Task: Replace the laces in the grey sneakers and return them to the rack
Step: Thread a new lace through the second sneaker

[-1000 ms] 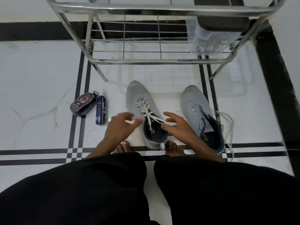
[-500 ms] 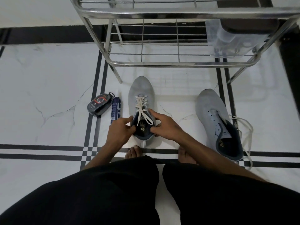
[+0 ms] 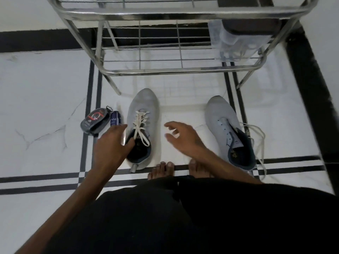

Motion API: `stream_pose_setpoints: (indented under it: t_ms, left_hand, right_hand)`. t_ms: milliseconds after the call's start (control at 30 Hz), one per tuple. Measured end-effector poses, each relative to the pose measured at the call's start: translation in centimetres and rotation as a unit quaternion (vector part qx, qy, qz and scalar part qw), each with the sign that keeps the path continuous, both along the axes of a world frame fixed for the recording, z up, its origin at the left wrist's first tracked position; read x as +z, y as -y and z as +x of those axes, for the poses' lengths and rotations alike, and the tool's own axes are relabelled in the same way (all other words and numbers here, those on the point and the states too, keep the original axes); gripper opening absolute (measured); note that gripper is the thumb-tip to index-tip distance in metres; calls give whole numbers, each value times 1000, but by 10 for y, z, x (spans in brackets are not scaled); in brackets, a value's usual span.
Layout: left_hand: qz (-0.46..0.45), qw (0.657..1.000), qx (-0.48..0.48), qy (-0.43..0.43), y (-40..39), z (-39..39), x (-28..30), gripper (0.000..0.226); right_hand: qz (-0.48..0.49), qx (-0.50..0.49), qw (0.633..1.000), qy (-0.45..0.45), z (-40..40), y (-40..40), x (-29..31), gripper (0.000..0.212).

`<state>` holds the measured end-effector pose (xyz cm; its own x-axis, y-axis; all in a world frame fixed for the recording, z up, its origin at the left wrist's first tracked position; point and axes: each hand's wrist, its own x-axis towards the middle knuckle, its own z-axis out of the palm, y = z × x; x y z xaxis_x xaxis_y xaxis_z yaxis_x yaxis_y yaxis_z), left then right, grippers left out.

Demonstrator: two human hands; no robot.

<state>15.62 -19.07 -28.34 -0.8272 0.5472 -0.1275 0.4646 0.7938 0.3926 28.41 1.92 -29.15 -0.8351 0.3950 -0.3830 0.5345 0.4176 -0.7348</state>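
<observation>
Two grey sneakers stand on the white floor in front of the steel rack point(image 3: 183, 70). The left sneaker point(image 3: 144, 105) is threaded with a white lace point(image 3: 140, 125). The right sneaker point(image 3: 221, 116) has bare eyelets, and a loose white lace point(image 3: 257, 138) lies over its right side. My left hand point(image 3: 111, 145) is beside the left sneaker's collar with its fingers straight and its thumb at the collar edge. My right hand point(image 3: 183, 138) hovers between the two sneakers, fingers spread, holding nothing.
A black shoe-polish sponge point(image 3: 95, 121) and a small blue can point(image 3: 115, 119) lie left of the laced sneaker. A clear plastic bag point(image 3: 236, 44) holding laces hangs on the rack's right side. My bare toes point(image 3: 162, 168) are just behind the sneakers.
Both hands held the laced sneaker's collar half a second ago and have now let go. My right hand has moved off to the right, and the view has shifted.
</observation>
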Motion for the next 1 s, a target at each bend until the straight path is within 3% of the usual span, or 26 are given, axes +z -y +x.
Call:
stream_pose_setpoints:
  t_ms: [100,167,200,300,433,500,567,667,833,1000]
  left_hand:
    - [99,993,-48,-29,-30,10,15,33]
    - [131,987,-97,3,-56,20,20,29]
    - [146,982,-116,39,-71,26,20,27]
    - [155,962,-141,175,-111,47,13,19]
    - [101,933,-139,316,-147,69,-7,32]
    - [76,926,-146,340,-156,76,-17,51]
    - [55,926,-152,341,-162,80,-27,67]
    - [53,941,-151,299,-164,76,-37,79]
    - [77,957,-103,260,-154,53,-38,75]
    - [80,956,-121,256,-132,54,-38,70]
  right_hand:
    - [167,-119,978,-36,46,-57,17,33]
    - [235,-156,959,20,81,-93,27,40]
    - [226,-152,959,74,96,-107,29,47]
    - [60,-145,969,190,122,-122,25,56]
    - [58,-86,981,165,114,-121,5,23]
    - [67,-64,984,154,100,-115,-4,30]
    - [62,-48,987,137,83,-109,-12,43]
    - [47,-47,994,92,60,-98,-21,36]
    - [28,-68,996,55,38,-86,-21,35]
    - [-10,-41,997,59,47,-73,-19,35]
